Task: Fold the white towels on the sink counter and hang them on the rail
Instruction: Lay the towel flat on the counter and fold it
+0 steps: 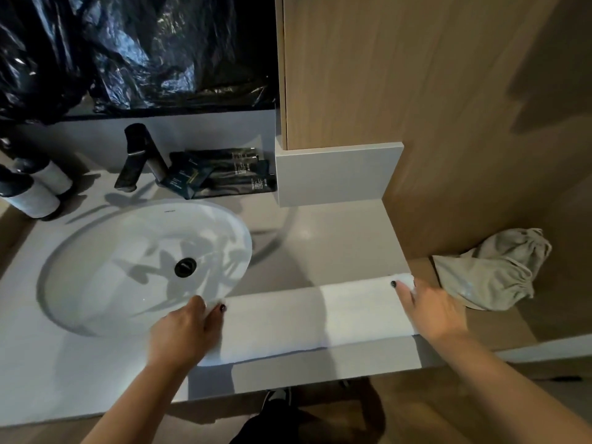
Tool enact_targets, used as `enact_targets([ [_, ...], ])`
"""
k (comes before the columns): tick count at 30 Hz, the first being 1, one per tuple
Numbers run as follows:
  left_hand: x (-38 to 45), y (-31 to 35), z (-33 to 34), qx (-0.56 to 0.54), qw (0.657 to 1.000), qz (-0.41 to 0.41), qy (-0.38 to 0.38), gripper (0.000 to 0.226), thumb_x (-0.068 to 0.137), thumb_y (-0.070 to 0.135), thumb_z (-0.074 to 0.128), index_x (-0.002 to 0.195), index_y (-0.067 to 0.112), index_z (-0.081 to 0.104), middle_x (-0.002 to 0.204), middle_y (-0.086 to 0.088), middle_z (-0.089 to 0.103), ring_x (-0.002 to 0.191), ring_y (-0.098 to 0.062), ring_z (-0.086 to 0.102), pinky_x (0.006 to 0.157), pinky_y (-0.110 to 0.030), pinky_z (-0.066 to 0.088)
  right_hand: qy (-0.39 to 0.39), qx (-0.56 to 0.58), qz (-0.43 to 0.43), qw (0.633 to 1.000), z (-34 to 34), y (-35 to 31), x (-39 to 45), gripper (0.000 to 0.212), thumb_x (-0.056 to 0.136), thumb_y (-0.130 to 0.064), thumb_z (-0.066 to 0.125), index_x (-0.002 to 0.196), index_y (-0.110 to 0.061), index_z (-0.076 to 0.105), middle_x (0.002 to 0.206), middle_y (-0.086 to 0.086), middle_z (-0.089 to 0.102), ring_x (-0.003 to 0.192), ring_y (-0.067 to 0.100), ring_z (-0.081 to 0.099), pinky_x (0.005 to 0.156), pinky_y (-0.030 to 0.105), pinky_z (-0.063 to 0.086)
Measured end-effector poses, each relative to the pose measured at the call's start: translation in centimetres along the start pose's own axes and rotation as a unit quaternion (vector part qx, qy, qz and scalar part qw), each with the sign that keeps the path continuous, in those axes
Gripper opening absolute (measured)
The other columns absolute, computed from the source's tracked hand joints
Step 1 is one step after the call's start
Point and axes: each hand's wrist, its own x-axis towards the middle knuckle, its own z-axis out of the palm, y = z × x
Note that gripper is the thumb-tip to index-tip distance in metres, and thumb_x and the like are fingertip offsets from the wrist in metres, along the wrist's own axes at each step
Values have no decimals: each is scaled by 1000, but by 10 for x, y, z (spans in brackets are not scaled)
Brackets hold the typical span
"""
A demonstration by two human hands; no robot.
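Both hands pinching ends of folded white towel [307, 318], left hand [184, 334], right hand [431, 310], long axis left-right along counter [336, 238]

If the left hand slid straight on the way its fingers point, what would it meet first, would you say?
Probably the white sink basin: the left hand, gripping the left end of the folded white towel, points up and slightly right, toward the basin's near rim. Depth is hard to judge here.

small print on dark sachets [224, 174], sink [96, 302] mark, both unreadable
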Motion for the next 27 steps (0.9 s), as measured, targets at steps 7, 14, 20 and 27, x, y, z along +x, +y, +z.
enact_targets([
  [7,-9,87,22,-8,972,230,-39,55,103,36,27,151,12,38,158,-9,34,149,-24,23,121,-45,14,127,-53,-270,953,-12,-87,-28,78,57,6,74,133,-2,58,139,20,54,128,36,53,102,53,44],
  [14,-8,72,37,28,964,253,-74,65,102,49,17,153,12,31,159,-4,30,150,-19,17,121,-38,7,-59,-26,-298,952,33,-125,-57,61,103,-41,28,157,-14,17,164,4,16,152,19,4,123,43,-2],
  [20,-12,51,28,61,977,180,-95,75,97,63,20,154,15,32,159,-3,31,150,-18,16,121,-43,6,-67,-63,-263,960,27,-58,-33,76,98,-61,8,156,-13,20,163,4,20,152,18,4,121,43,8],
  [27,-10,35,21,79,978,162,-106,81,91,76,15,155,28,29,160,1,28,148,-22,27,120,-51,5,-60,-113,-204,971,15,-23,-20,89,91,-75,7,157,-16,18,164,1,15,152,16,-6,121,52,-5],
])
